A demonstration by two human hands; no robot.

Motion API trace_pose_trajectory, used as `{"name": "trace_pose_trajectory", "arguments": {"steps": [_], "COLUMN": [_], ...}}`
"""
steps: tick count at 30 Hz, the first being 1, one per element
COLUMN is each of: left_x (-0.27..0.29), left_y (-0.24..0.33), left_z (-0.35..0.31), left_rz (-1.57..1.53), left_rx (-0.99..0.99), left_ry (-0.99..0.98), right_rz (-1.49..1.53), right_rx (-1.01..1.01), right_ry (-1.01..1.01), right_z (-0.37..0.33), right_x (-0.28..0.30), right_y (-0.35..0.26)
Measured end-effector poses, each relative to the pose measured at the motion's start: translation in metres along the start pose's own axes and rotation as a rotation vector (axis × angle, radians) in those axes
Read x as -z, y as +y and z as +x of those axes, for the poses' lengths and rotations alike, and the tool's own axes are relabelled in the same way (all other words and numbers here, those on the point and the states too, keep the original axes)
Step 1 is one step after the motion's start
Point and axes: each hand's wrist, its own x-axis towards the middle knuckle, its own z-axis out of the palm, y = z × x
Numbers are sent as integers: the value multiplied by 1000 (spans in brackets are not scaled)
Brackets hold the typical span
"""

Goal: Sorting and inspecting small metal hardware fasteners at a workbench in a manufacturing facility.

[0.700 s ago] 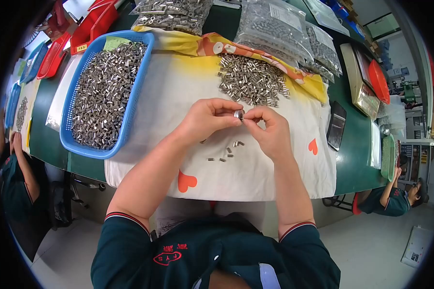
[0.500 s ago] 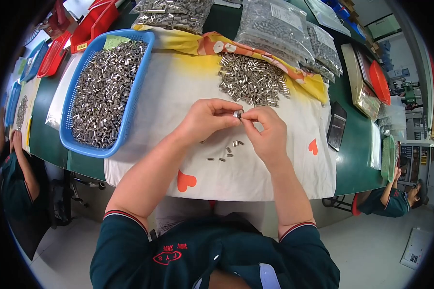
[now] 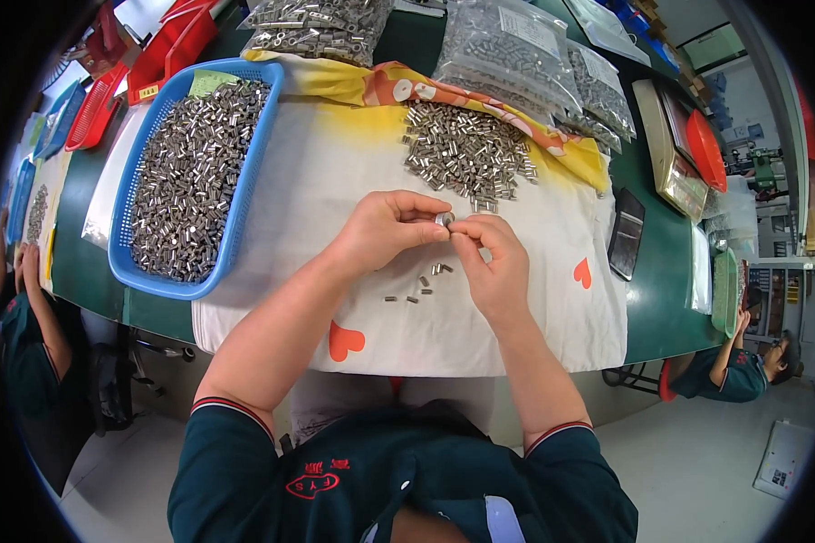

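Note:
Above the white cloth (image 3: 570,326), my left hand (image 3: 380,228) pinches a small round metal ring (image 3: 444,220) between thumb and fingers. Close against the ring's right side is my right hand (image 3: 496,267), its thumb and forefinger pressed together; whatever sits between those fingertips is too small and covered to make out. Several loose metal cylinders (image 3: 426,290) lie on the cloth just below the hands. Beyond them spreads a heap of short shiny metal cylinders (image 3: 466,149). To the left, a blue plastic basket (image 3: 186,290) holds a great many similar cylinders.
Clear bags of metal parts (image 3: 507,59) stand along the back, behind a rolled yellow patterned cloth edge (image 3: 321,80). A dark phone (image 3: 627,235) rests on the green table (image 3: 666,312) at right, near a red tray (image 3: 704,152). Co-workers sit at both sides.
My right fingers have shifted slightly down along the ring, and the ring's face now shows more. The whole view has moved a little; the loose cylinders stay put.

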Motion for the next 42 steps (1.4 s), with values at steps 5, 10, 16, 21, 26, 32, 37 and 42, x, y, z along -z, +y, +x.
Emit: {"name": "trace_pose_trajectory", "arguments": {"steps": [5,10,16,21,26,32,37,42], "left_x": [-3,2,1,2,3,2,0,-1], "left_y": [-1,-1,4,5,6,3,4,-2], "left_z": [0,1,-1,-2,-2,-1,-2,-1], "left_rz": [50,82,58,-26,-34,58,82,92], "left_rx": [15,-2,-5,16,7,-36,-24,13], "left_ry": [-51,-52,-7,19,11,10,24,-15], "right_rz": [-329,-629,-603,31,139,-247,10,-51], "right_rx": [83,237,248,-154,-206,155,-107,20], "right_ry": [63,19,-5,32,-217,-143,-113,-203], "right_z": [24,51,44,28,25,21,13,17], "right_x": [12,-12,-12,3,10,7,4,16], "right_y": [10,32,36,9,-3,-10,-1,3]}}
